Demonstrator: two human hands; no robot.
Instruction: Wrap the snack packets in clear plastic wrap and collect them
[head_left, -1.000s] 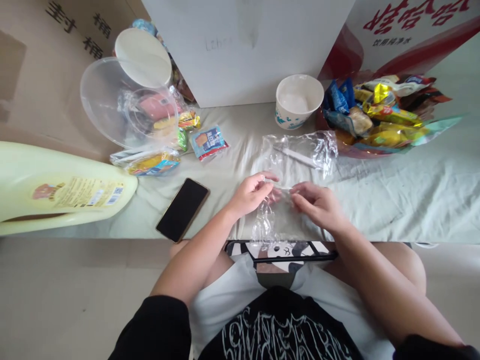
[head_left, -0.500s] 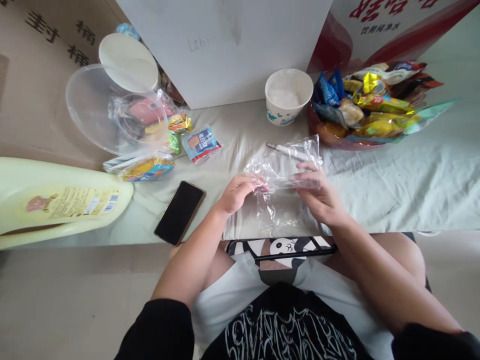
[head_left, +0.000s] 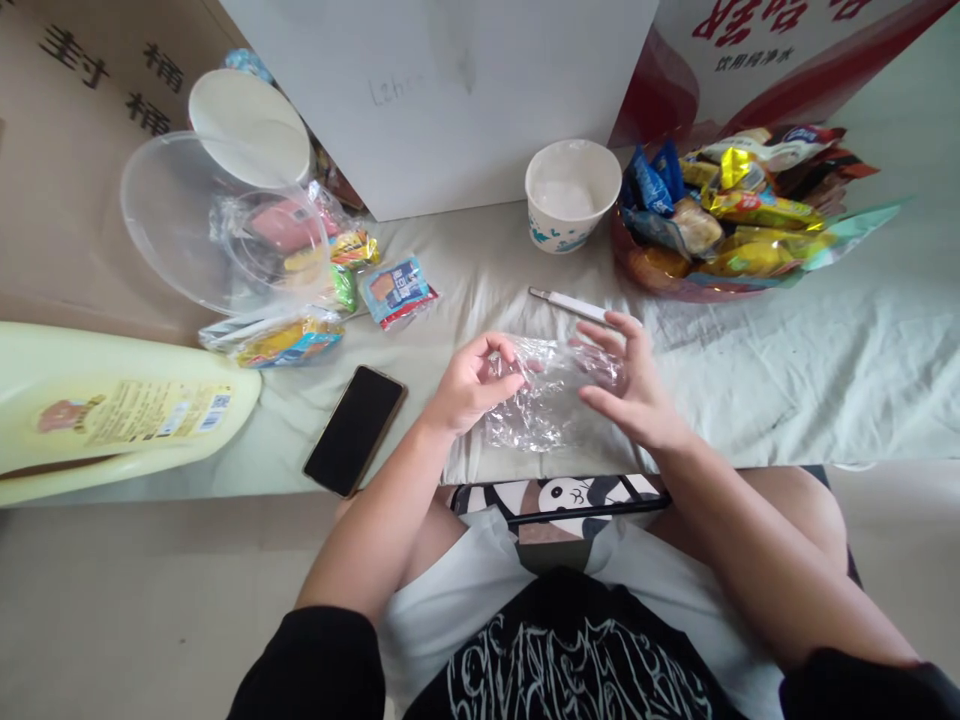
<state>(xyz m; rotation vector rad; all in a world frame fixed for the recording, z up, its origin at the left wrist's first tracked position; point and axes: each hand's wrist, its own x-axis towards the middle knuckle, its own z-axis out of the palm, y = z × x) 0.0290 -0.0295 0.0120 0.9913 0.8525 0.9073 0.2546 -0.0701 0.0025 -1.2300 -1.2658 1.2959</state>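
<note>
Hands, then: where were they, and what did they have?

Both were low over the near edge of the pale cloth point(head_left: 787, 380), just in front of the person's lap. Between them was a crumpled clear plastic bag point(head_left: 544, 405).

How was the left hand point(head_left: 469, 385) closed?

Its fingers were curled in tight, with the thumb and fingertips pinched on the bag's left end. That was a firm hold on the film.

And the right hand point(head_left: 636, 390)?

It was much looser. Its fingers were spread and nearly straight, with the palm turned toward the bag. The fingertips lay against the bag's right end, and the thumb sat below them. It touched the film but was not clenched round it.

Did the bag rest on the cloth?

I could not tell. It was bunched between the two hands, and its lower folds hung close to the cloth.

What lay nearby?

A white pen point(head_left: 570, 303) lay on the cloth just beyond the right hand's fingertips, apart from the bag. A dark phone point(head_left: 354, 430) lay face up to the left of the left forearm. Farther back stood a paper cup point(head_left: 571, 205), with a heap of snack packets point(head_left: 742, 225) to its right. A blue packet point(head_left: 397, 288) and a clear bowl point(head_left: 176, 225) lay to the left, and a yellow bottle point(head_left: 112, 410) lay on its side at the far left.
</note>
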